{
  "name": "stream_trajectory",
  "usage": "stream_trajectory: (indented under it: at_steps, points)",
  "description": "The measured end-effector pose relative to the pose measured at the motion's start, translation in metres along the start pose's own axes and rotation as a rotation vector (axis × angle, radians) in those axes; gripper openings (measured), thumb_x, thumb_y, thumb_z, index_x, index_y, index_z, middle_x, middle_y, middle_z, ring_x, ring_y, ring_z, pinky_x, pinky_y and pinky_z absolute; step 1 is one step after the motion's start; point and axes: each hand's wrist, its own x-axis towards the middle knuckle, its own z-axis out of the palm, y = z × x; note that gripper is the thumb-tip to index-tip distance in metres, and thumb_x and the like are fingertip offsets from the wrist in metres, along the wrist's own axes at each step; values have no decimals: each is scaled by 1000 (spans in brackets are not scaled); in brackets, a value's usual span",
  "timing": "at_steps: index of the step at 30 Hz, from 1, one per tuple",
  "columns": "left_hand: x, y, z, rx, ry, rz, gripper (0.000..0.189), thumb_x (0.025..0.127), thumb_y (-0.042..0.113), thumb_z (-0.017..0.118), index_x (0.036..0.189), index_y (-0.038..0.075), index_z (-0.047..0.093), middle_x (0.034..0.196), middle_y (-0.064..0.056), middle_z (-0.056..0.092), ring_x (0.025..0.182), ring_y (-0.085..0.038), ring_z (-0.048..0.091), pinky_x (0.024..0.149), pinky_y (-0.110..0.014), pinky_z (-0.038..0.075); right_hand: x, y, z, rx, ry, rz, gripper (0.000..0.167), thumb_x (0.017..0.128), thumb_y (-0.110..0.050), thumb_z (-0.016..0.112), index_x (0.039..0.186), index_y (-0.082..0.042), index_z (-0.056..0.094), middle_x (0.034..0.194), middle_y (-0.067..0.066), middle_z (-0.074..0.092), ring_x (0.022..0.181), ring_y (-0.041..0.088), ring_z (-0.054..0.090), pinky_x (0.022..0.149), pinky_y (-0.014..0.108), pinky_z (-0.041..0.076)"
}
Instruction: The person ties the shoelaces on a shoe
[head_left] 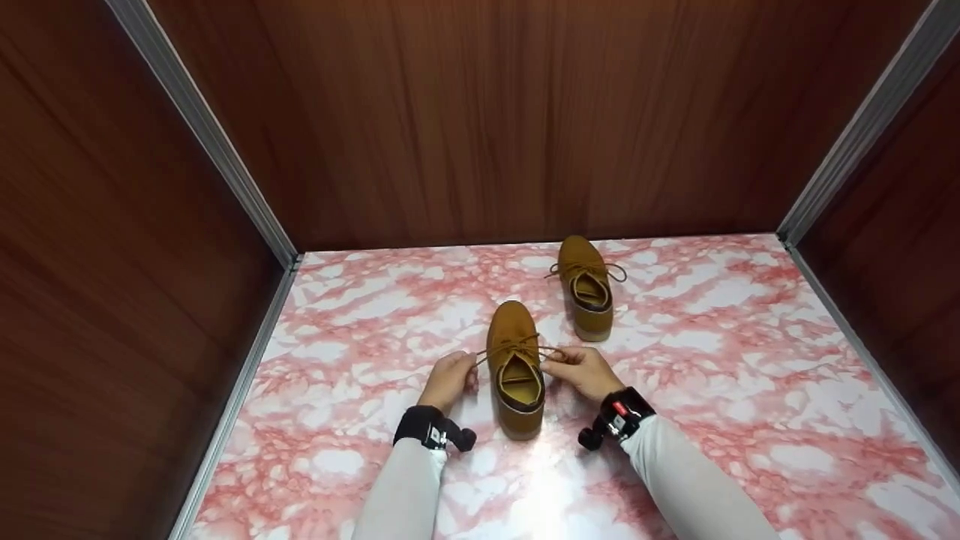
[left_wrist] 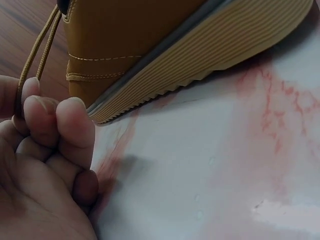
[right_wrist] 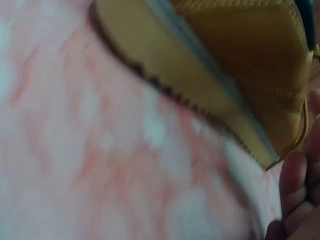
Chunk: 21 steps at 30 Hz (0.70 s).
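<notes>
A tan-brown lace-up shoe (head_left: 511,324) stands on its sole between the hands, toe pointing away. My left hand (head_left: 448,377), at the shoe's left side, pinches a shoelace (left_wrist: 36,52) that shows as two strands in the left wrist view. On the other side, my right hand (head_left: 589,371) pinches lace drawn out to the right. Both laces run outward from the crossing (head_left: 517,346) over the tongue; whether a knot lies there is too small to tell. In the right wrist view the fingers (right_wrist: 292,172) are partly cut off beside the shoe's side and sole.
A matching shoe (head_left: 581,255), its lace tied in a bow, stands farther back to the right. Red-and-white marbled surface (head_left: 360,390) lies under both shoes. Dark wood panels (head_left: 480,120) with grey metal edging (head_left: 217,127) enclose the back and sides.
</notes>
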Motion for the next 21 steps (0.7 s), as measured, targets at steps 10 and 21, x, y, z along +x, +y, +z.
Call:
stream_trajectory:
  at_steps: [10, 21]
  points:
    - [-1, 13, 2, -18, 69, -10, 34, 101, 27, 66, 72, 15, 54, 67, 1, 55, 61, -15, 57, 59, -28, 47, 7, -12, -2, -80, -73, -11, 14, 95, -18, 73, 93, -4, 72, 80, -10, 65, 79, 8, 59, 75, 21, 49]
    - [-2, 32, 8, 102, 77, 51, 23, 100, 22, 66, 80, 14, 58, 72, 1, 58, 69, -17, 62, 65, -33, 54, 2, -2, -25, -170, -161, -51, 14, 92, -12, 69, 84, -1, 65, 81, -9, 66, 81, 5, 61, 82, 19, 46]
